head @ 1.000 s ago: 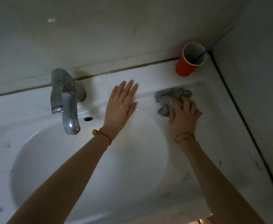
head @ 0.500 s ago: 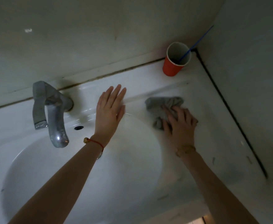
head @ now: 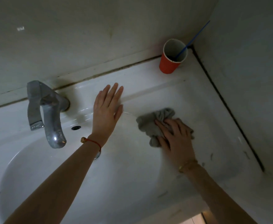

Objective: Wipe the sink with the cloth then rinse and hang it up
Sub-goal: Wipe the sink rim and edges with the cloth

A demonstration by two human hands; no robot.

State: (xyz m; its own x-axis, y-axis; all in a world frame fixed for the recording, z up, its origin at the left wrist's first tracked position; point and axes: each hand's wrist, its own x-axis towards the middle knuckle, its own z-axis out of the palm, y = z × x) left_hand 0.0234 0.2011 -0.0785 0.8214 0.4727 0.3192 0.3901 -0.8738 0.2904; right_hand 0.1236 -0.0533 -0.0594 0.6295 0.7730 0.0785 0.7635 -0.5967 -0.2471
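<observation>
Cloth [head: 155,125] has slid nearer the basin under the pressing right hand [head: 175,138]; left hand [head: 107,110] rests flat, released; wiping continues.

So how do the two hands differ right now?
The left hand lies flat and bare on the sink ledge near the tap, fingers straight; the right hand presses the grey cloth on the deck right of the basin, fingers spread over it. Both rest on the sink, each wrist with a bracelet.
</observation>
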